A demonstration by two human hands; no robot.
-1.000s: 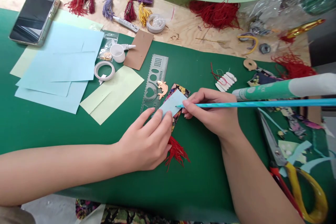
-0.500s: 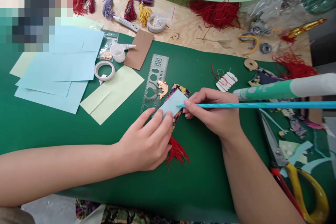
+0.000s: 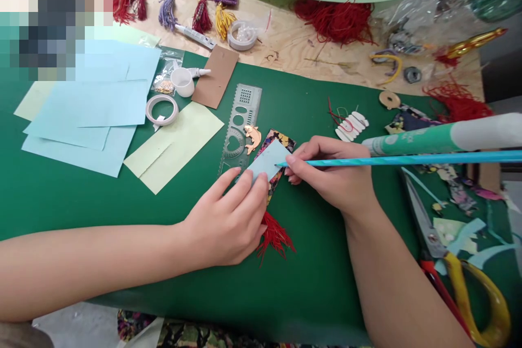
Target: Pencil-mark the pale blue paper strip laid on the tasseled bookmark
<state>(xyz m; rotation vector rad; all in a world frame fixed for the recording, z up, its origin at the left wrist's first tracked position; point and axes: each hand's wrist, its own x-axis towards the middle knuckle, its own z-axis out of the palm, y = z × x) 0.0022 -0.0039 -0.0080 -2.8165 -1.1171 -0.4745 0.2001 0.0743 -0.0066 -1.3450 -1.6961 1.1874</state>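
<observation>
Blue paper slip (image 3: 272, 159), atop the floral tag (image 3: 279, 178) on the counter (image 3: 318, 272)
I'd keep the left hand (image 3: 228, 217) pressing evenly, fingers spread, while the right hand (image 3: 334, 174), gripping the blue pen (image 3: 408, 161), strokes lightly. Since half a second ago, the pen's rear end has swung slightly higher in view; the slip hasn't shifted.

Green mat (image 3: 122, 201) on wooden tabletop (image 3: 285, 54); ruler (image 3: 243, 102) (see-through), thread-wound white card (image 3: 354, 126) on mat; red threads (image 3: 334, 20) on wood.
</observation>
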